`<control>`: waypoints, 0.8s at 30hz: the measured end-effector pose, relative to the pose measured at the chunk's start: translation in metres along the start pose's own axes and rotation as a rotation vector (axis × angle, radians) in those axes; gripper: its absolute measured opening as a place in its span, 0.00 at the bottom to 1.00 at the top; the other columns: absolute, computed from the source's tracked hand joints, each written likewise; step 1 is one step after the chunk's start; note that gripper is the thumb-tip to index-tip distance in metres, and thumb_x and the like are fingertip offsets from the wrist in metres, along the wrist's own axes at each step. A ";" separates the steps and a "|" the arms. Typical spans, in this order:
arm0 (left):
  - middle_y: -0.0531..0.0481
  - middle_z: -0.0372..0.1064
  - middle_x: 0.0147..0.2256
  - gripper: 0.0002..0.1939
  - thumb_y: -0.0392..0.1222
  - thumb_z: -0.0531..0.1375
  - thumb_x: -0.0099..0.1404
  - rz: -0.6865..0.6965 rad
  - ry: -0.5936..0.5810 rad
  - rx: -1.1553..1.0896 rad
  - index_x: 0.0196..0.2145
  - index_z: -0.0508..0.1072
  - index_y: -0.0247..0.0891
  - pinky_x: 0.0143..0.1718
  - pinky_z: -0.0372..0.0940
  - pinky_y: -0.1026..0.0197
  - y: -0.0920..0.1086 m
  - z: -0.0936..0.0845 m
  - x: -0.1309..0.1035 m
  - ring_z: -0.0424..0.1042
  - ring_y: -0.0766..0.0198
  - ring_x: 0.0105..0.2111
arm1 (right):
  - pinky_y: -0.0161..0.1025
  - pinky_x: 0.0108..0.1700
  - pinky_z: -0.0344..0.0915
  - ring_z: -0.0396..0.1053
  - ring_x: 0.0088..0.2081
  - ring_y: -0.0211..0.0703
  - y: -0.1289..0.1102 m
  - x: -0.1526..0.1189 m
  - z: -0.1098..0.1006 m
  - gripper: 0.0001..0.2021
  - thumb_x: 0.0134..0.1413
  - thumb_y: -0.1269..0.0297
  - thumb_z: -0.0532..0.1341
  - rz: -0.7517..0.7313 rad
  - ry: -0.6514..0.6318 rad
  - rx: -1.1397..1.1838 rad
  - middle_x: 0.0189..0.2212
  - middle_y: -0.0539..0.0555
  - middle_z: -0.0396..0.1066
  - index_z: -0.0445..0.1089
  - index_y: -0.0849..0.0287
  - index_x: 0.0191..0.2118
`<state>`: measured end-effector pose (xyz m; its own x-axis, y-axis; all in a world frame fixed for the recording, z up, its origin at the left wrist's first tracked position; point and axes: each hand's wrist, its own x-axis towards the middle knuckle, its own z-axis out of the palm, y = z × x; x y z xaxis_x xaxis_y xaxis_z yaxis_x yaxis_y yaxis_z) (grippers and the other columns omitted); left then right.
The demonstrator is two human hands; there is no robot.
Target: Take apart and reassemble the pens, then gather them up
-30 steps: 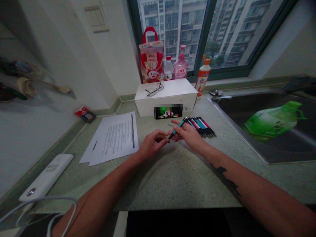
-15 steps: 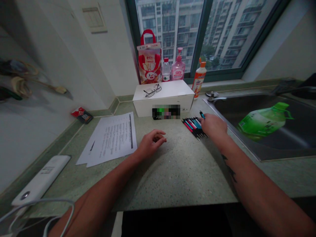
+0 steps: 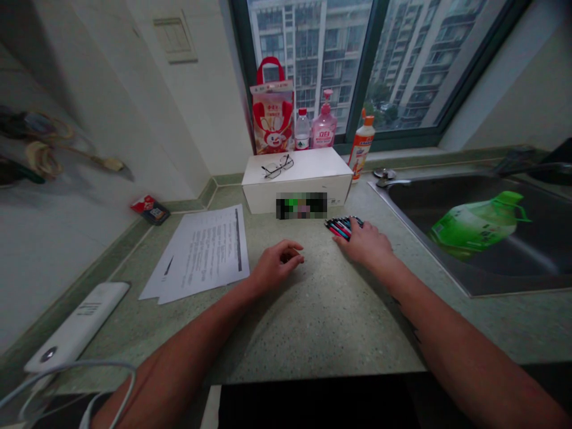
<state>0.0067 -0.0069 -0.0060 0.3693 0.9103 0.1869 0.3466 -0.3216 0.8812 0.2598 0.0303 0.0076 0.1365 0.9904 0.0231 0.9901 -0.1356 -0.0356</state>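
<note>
Several pens (image 3: 338, 227) in black, red, teal and white lie side by side in a tight row on the counter, just in front of a white box (image 3: 297, 167). Over the near right part of the row rests my right hand (image 3: 367, 241), thumb and fingers apart and touching the pens; it covers their near ends. My left hand (image 3: 279, 262) lies on the counter between some printed sheets (image 3: 208, 250) and the pens. Its fingers are loosely curled, with a gap to the thumb and nothing held.
Glasses (image 3: 277, 167) lie on the box. Behind it stand a red-handled bag (image 3: 273, 119), a small bottle (image 3: 302, 131), a pink pump bottle (image 3: 324, 128) and an orange-capped bottle (image 3: 361, 149). A green jug (image 3: 478, 223) lies in the sink (image 3: 447, 271). A white device (image 3: 78, 325) sits left.
My right hand has moved left and nearer, from holding a teal-and-black pen at the row's right end to lying over the row. The pens now sit closer together, slightly further left.
</note>
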 end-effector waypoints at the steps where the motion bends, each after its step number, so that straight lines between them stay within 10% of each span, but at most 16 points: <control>1: 0.46 0.79 0.35 0.10 0.40 0.62 0.67 -0.003 -0.005 0.002 0.45 0.72 0.37 0.40 0.70 0.55 0.000 0.000 0.000 0.78 0.59 0.35 | 0.54 0.49 0.66 0.69 0.53 0.67 -0.002 -0.001 -0.001 0.35 0.66 0.43 0.53 -0.009 -0.001 -0.001 0.53 0.74 0.68 0.57 0.67 0.67; 24: 0.45 0.79 0.36 0.12 0.44 0.61 0.66 -0.127 0.032 -0.084 0.45 0.73 0.37 0.43 0.71 0.54 -0.005 -0.002 -0.005 0.78 0.58 0.38 | 0.43 0.38 0.65 0.74 0.47 0.59 0.016 0.007 -0.007 0.14 0.59 0.68 0.57 0.065 -0.113 0.026 0.45 0.69 0.73 0.67 0.68 0.50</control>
<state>0.0017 -0.0100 -0.0104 0.2993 0.9505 0.0838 0.3149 -0.1813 0.9317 0.2765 0.0346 0.0138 0.1947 0.9765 -0.0928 0.9779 -0.2006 -0.0589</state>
